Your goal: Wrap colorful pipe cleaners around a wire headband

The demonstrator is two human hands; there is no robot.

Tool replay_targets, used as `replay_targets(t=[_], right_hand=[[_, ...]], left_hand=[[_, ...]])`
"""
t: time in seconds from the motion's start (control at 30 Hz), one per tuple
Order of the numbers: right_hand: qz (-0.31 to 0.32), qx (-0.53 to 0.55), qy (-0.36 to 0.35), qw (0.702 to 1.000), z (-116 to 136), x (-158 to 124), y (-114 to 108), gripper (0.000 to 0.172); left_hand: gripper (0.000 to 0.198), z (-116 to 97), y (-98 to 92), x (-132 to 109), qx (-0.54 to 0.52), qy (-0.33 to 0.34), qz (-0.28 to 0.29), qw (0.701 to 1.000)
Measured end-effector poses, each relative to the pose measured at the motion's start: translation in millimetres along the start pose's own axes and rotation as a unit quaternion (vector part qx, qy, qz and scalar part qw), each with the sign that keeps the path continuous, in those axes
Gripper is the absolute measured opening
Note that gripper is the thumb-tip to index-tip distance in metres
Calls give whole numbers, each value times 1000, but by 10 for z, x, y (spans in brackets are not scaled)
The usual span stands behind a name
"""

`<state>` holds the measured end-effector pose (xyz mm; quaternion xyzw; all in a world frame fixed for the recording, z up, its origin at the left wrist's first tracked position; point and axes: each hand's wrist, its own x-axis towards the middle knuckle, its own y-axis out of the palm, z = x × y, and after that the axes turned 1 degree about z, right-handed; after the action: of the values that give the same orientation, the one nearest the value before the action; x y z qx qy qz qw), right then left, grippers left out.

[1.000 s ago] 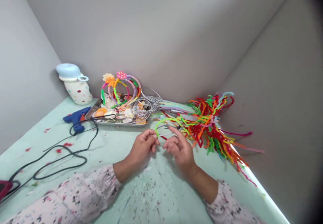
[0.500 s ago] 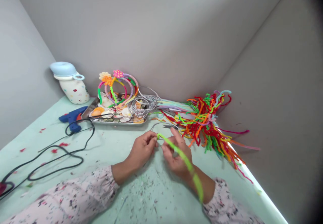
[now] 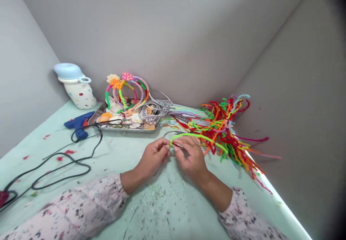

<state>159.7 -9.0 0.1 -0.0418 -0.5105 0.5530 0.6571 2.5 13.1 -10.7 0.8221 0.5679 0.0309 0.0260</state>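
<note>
My left hand is closed in a pinch at the near end of a lime-green pipe cleaner, beside a thin grey wire hoop. From there the pipe cleaner arcs up over my right hand, its free end lying toward the right. Thumb and fingers of the right hand close around the hoop, where a short red stretch shows. Much of the hoop is hidden behind the fingers. Just beyond lies a large bundle of coloured pipe cleaners.
A metal tray holds shells, a coil of grey wire hoops and colourful wrapped headbands with flowers. To its left are a blue glue gun with a looping black cord and a white bottle with a blue lid.
The pipe cleaner's free end has swung up and away, from hanging over my right forearm to arcing above the hand. My right fingers, spread before, have closed near the left fingertips.
</note>
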Motion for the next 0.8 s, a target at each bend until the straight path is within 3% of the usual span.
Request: replay_targets(t=[0.33, 0.8], right_hand=[[-6, -17, -2, 1000, -20, -26, 54, 10], [-13, -1, 54, 998, -3, -15, 56, 13]], left_hand=[[18, -54, 5, -20, 67, 21, 25, 997], [22, -27, 8, -23, 38, -12, 24, 999]])
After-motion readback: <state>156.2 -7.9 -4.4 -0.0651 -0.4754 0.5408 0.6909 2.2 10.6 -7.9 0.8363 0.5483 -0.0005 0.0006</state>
